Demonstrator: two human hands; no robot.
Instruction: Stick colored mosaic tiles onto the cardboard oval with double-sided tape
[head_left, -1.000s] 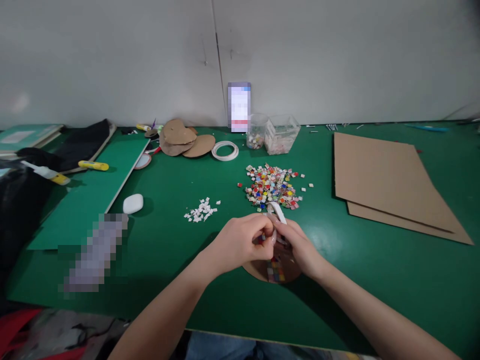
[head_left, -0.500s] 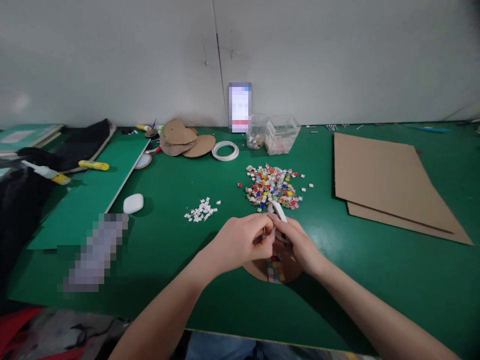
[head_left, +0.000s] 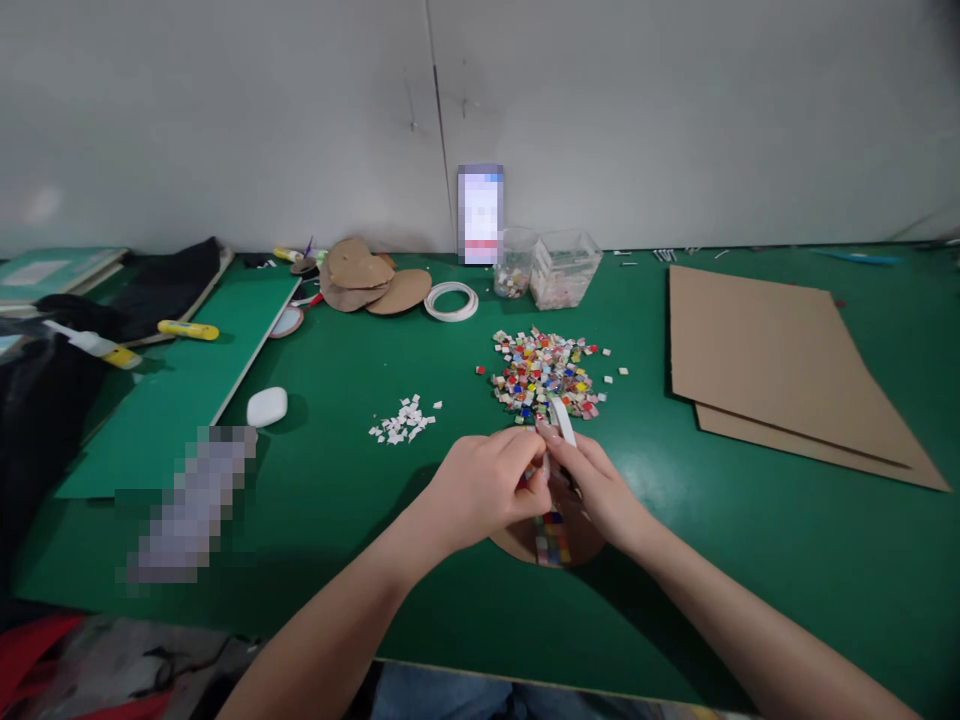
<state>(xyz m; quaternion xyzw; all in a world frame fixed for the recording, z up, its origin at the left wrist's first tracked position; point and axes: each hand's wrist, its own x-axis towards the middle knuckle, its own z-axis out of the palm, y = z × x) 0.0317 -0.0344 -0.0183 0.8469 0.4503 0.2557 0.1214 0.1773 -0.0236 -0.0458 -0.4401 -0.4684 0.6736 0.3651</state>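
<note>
My right hand [head_left: 600,485] is closed on a white roll of tape [head_left: 562,420], seen nearly edge-on above the fingers. My left hand [head_left: 495,485] meets it, thumb and fingers pinched together at the roll; what lies between them is too small to make out. Beneath both hands rests a round cardboard disc [head_left: 514,540], partly covered by my fingers. Rows of coloured mosaic tiles [head_left: 553,540] run across the disc. Just beyond my fingertips spreads a heap of loose mosaic tiles [head_left: 544,370] in many colours.
Small white scraps [head_left: 405,420] lie to the left. Behind are a white tape ring [head_left: 451,301], cardboard discs [head_left: 401,291], a clear cup [head_left: 514,275], a clear box [head_left: 566,275] and an upright phone [head_left: 480,213]. Cardboard sheets [head_left: 765,350] lie at right, a white case [head_left: 268,407] at left.
The white tape roll has tilted slightly more upright and shifted a little right in my right hand. My left hand has moved slightly, still pinched beside it.
</note>
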